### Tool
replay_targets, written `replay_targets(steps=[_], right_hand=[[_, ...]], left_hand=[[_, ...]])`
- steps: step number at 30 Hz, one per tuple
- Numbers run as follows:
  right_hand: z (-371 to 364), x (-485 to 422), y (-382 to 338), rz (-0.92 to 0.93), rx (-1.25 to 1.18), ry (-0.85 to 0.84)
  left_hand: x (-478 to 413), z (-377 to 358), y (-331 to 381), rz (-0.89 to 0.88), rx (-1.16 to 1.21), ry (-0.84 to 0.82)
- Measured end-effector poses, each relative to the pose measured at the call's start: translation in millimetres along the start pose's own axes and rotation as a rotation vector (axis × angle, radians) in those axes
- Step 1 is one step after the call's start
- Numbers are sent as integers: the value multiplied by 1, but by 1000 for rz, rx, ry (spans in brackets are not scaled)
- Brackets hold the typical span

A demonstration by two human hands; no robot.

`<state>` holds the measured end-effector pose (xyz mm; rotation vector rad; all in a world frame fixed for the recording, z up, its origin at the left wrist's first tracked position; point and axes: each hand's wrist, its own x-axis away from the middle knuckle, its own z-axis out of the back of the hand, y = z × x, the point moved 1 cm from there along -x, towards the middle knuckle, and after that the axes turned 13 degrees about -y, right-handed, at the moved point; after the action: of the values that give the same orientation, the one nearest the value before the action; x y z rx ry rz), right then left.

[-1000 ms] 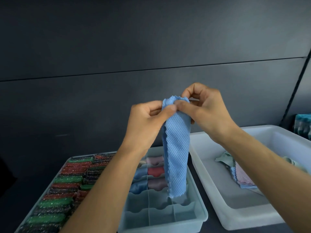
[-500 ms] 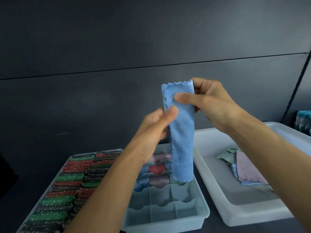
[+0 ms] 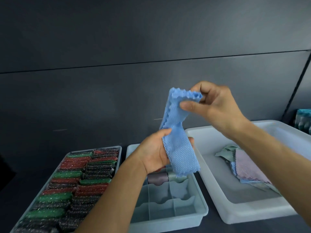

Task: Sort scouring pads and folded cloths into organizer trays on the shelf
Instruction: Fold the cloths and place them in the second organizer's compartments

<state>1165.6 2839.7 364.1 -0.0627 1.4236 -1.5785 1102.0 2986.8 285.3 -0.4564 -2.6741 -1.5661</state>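
Above the middle of the dark shelf (image 3: 212, 227), a light blue, dimple-textured cloth with scalloped edges (image 3: 180, 152), folded into a long strip, is being held up in the air by both hands. The right hand (image 3: 215, 106) is pinching the strip's upper end between thumb and curled fingers, and the fabric is bunching there. The left hand (image 3: 153, 153) is gripping the strip lower down, with the thumb pressing on the front and the fingers wrapping behind. The cloth is bending between the two grips, and its free lower end is hanging over the back part of a pale blue-green plastic organizer tray with wavy dividers (image 3: 193, 214).

Two rolled cloths, one mauve (image 3: 157, 178) and one pale green (image 3: 175, 176), are sitting side by side in compartments of that tray, just below the left hand, while the nearer compartments are showing bare plastic. Just left of it, a pale tray (image 3: 120, 149) is holding glittery green, red and dark scouring pads (image 3: 75, 182), packed tightly in two columns. To the right, a white plastic bin (image 3: 252, 214) is holding a loose stack of pink, blue and green cloths (image 3: 247, 167). A dark panelled wall (image 3: 151, 39) is rising behind the shelf.
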Motion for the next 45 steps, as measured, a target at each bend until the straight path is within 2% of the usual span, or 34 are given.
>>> replay_targets(steps=[3,8,14,19,21,22,24,26,28,30,33,36,38,42,45], right_hand=[[-14,21,16,-35,112,-81],[-33,47,42,-1,384,-217],[-35,56,57,194,642,-341],[-24,58,72,321,1220,-446],[-25,53,76,376,1268,-398],[-28,51,77,409,1199,-354],[-36,48,72,362,896,-209],[-40,44,64,119,487,-47],[-41,37,59,-147,77,40],[-40,33,57,-351,-145,68],[-43,32,55,-471,-244,20],[-50,35,56,-490,-257,-21],[-53,37,57,-492,-245,-57],[-55,40,54,-373,-292,-53],[-52,43,56,-262,-407,-56]], left_hand=[[-1,6,3,-27,162,-2],[-8,19,4,-60,267,46],[-9,18,5,-9,101,79],[-8,22,7,-25,74,149],[-7,18,5,-8,76,125],[-8,17,2,3,79,120],[-10,17,-4,2,108,127],[-11,20,-8,-39,93,154],[-9,23,-11,-95,21,163],[0,18,-11,-105,-44,76],[13,1,-11,-119,-248,9],[14,-5,-13,-229,-449,145],[13,-6,-15,-351,-473,208],[14,0,-18,-542,-556,295],[19,6,-17,-544,-541,238]])
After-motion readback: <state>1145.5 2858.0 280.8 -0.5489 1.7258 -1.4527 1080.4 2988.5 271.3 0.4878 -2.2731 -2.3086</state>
